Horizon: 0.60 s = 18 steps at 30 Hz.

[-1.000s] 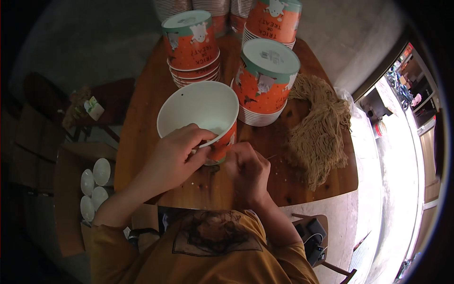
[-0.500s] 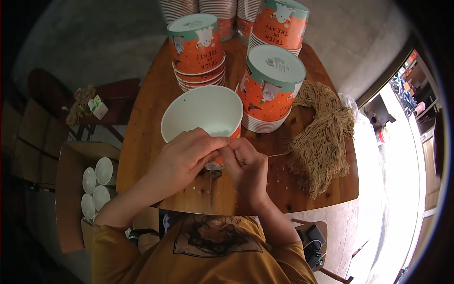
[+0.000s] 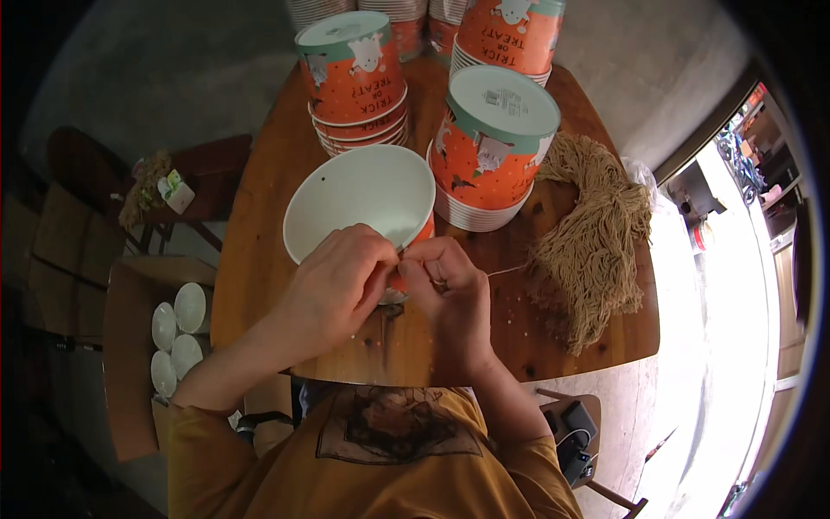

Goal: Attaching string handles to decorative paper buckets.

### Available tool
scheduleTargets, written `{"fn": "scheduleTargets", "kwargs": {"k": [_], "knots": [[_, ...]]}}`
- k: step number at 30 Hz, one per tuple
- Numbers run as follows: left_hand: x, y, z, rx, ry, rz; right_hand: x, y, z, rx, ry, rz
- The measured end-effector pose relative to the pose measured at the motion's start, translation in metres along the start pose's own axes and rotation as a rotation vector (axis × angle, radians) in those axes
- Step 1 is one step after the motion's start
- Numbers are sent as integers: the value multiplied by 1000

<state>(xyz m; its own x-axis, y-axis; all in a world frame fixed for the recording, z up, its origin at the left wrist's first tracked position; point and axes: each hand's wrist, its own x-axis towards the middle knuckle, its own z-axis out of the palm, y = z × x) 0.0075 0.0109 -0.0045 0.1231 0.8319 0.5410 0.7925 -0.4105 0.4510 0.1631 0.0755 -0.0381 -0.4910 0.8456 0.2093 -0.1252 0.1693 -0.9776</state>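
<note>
pinching cord (image 3: 506,271), right hand (image 3: 454,294) sits just beside left hand (image 3: 333,281) at the bucket (image 3: 346,192); left's grip i can't tell. probably threading; next needs steady feeding.

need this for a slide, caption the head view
Left hand and right hand close together at a bucket, tan cords lying to the right.

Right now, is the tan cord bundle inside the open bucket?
No, the cord bundle lies on the table, right of the bucket.
</note>
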Motion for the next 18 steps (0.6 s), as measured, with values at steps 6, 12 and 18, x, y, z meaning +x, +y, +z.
{"fn": "scheduleTargets", "kwargs": {"k": [6, 12, 18], "knots": [[0, 9, -4, -326, 95, -401, 7, 25, 2, -246, 155, -283], [2, 1, -13, -350, -75, -413, 11, 24, 9, -419, 208, -481], [4, 2, -16, -377, -108, -463, 14, 18, 10, -549, 219, -562]]}}
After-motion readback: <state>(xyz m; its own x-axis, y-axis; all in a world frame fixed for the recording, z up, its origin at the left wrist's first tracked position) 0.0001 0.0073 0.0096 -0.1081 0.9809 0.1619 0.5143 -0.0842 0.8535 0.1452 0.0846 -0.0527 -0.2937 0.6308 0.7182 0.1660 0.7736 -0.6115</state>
